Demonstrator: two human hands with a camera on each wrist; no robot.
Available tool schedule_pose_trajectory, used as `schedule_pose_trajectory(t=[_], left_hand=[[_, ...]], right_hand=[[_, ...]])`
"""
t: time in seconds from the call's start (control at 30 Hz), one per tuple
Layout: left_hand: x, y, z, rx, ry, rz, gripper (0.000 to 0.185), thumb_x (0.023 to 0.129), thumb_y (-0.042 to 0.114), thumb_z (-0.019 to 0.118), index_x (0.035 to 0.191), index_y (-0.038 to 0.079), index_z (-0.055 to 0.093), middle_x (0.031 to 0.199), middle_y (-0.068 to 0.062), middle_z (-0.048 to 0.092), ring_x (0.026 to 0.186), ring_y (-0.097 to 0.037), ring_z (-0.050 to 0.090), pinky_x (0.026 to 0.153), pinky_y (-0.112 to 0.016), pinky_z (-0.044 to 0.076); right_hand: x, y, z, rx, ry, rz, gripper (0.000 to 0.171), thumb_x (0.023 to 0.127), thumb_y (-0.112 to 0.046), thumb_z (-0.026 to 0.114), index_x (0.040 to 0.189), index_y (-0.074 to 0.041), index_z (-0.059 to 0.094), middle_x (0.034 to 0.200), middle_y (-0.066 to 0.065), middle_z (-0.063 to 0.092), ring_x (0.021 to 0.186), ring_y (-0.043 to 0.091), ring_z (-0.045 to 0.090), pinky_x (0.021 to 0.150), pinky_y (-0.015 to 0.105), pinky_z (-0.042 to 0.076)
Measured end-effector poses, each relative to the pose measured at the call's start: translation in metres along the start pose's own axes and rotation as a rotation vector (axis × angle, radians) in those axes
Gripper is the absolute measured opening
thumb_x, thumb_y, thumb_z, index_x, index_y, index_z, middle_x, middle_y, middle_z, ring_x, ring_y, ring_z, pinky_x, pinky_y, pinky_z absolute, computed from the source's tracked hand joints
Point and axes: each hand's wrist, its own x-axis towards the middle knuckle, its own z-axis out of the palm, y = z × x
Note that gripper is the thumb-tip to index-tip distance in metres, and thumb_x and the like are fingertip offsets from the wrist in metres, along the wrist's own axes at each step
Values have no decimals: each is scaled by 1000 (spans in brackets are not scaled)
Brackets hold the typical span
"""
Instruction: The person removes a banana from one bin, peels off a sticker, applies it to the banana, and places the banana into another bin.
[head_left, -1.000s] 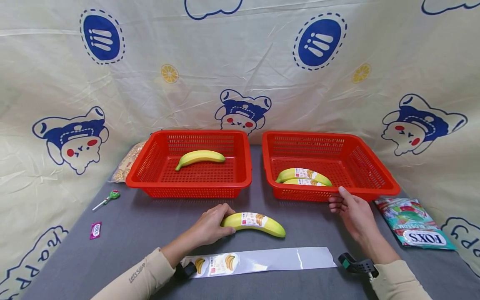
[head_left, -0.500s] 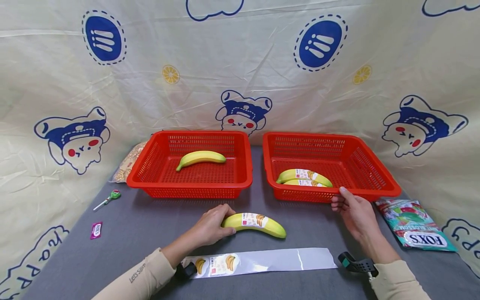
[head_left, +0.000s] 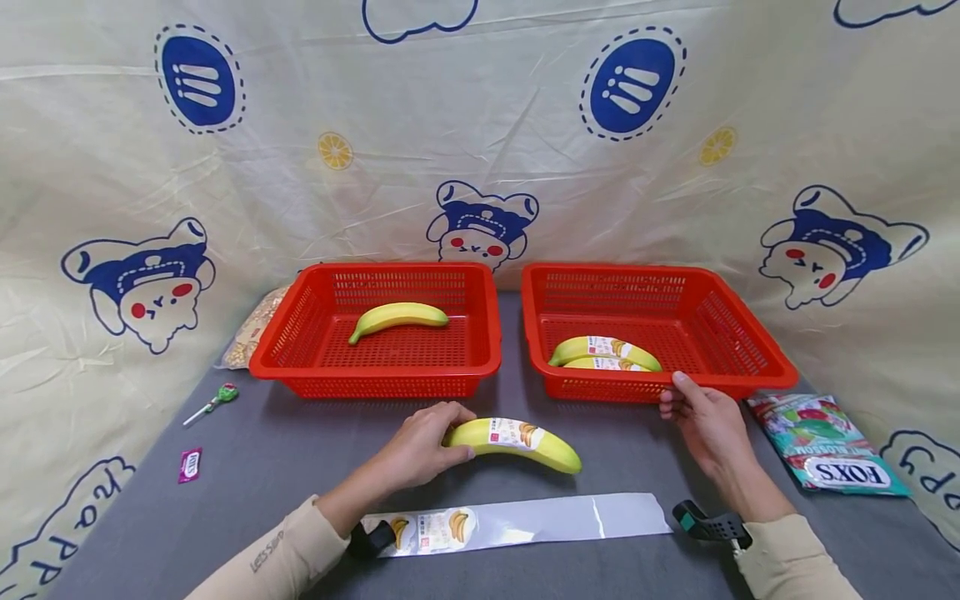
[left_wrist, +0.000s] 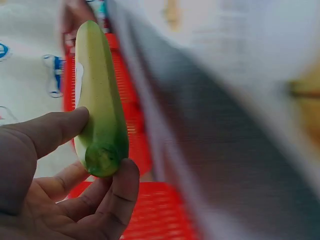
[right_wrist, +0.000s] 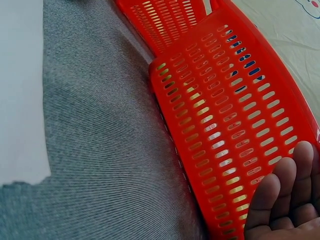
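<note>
My left hand (head_left: 427, 447) pinches a yellow banana (head_left: 551, 451) by its left end, thumb on the near side and fingers behind. A white label with a banana picture sits on the fruit's upper side. In the left wrist view, the greenish tip of the banana (left_wrist: 100, 95) shows between thumb and fingers. My right hand (head_left: 712, 437) holds the front rim of the right red basket (head_left: 600, 388), thumb at the rim and fingers curled below it. Two labelled bananas (head_left: 600, 350) lie inside that basket. Its slotted wall (right_wrist: 215, 115) fills much of the right wrist view, beside my fingertips (right_wrist: 267, 190).
At left stands another red basket (head_left: 375, 383) holding one unlabelled banana (head_left: 397, 317). A sticker strip (head_left: 547, 521) lies in front of me, labels at its left. Around the edges are a lollipop (head_left: 213, 402), a small purple packet (head_left: 190, 465), a grainy bag (head_left: 253, 329) and a FOX'S bag (head_left: 828, 446).
The banana in my left hand has risen a little and shifted slightly right within the last half second. My right hand has stayed at the basket rim.
</note>
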Motion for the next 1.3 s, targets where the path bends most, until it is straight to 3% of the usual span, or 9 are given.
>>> schedule_pose_trajectory(t=[0.2,0.47,0.8,1.07,1.3], left_hand=[[19,35,-21,-67,39,64,40,80,19,74,118,14,61,106,0,63,88,-12,53,77,-26,45],[78,71,-29,-106,65,43,48,84,24,70,128,16,54,117,-1,60,99,-14,52,85,-27,47],[148,89,-2,-36,73,-25,47,88,28,65,131,15,53,125,-1,60,103,-14,53,93,-30,46],[179,104,18,67,40,-83,44,88,30,64,129,16,53,120,0,61,98,-12,53,87,-25,47],[192,105,39,301,10,-64,29,88,29,65,113,14,62,104,1,68,84,-12,56,78,-25,46]], right_hand=[[1,0,1,-11,1,-5,27,86,-37,64,90,-12,73,74,-4,70,68,9,62,69,20,52],[1,2,1,-33,16,-16,28,86,-37,65,86,-11,73,72,-5,69,67,9,60,69,20,51],[1,4,1,-58,23,-31,30,86,-38,64,87,-9,72,72,-4,69,68,9,58,68,20,50],[0,1,1,-73,31,-29,30,86,-39,64,87,-10,72,72,-5,68,68,9,58,69,19,50],[-1,0,0,-93,44,-11,30,85,-41,65,87,-11,72,72,-5,68,68,9,58,68,19,50]])
